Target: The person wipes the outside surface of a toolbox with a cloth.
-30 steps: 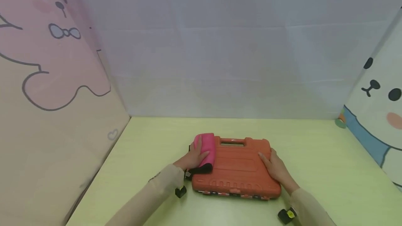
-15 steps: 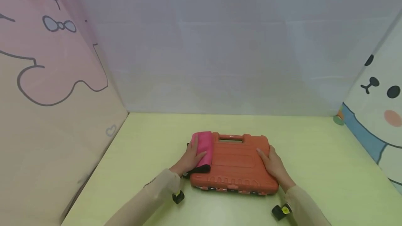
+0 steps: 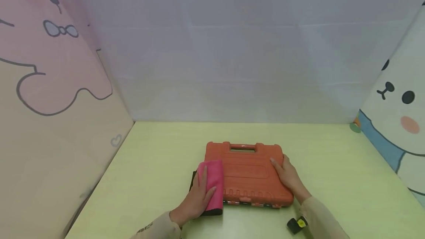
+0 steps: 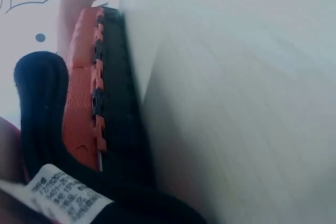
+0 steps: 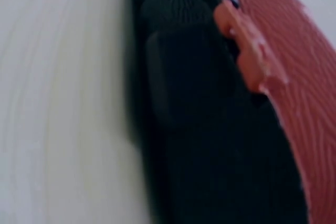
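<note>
- Pale yellow table (image 3: 159, 150): spreads beneath both hands and out past them on either side.
- Red case (image 3: 245, 170) with a black lower half: lies flat between the hands, its handle (image 3: 243, 147) on the side away from them.
- Pink cloth (image 3: 215, 180), black on its other face: folded under the left hand, lying over the case's left side and reaching past its near edge.
- Left hand (image 3: 196, 196): fingers extended and a little apart, laid on the cloth.
- Right hand (image 3: 289, 175): grips the case's right side, thumb on top.
- White printed label (image 4: 65, 198): on the cloth, just beside the left hand.
</note>
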Demonstrator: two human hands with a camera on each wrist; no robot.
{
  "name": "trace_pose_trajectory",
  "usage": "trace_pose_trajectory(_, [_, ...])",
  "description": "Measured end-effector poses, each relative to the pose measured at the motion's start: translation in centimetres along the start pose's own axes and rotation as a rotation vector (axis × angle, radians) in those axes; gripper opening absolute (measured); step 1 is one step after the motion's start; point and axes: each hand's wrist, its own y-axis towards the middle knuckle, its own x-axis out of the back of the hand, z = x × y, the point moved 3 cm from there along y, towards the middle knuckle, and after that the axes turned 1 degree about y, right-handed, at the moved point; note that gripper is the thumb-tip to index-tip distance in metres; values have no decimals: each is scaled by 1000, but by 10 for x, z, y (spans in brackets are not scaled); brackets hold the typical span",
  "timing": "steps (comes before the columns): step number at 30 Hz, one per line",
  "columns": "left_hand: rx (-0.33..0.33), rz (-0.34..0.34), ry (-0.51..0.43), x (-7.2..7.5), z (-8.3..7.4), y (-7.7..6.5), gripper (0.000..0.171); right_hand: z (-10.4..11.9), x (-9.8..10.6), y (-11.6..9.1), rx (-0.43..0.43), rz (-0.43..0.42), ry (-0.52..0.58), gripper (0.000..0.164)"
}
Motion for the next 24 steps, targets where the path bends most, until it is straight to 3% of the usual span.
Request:
trace_pose_trajectory(8, [-35,-10,37,0,2,18,70,-4,1,2,50,-3,-44,78])
trace_pose_trajectory(18, [15,55,89,10,10,68,71,-4,4,1,52,1,-67,78])
trace_pose_trajectory(24, [35,49,95,18,17,96,68,-3,2,1,66,1,-53,79])
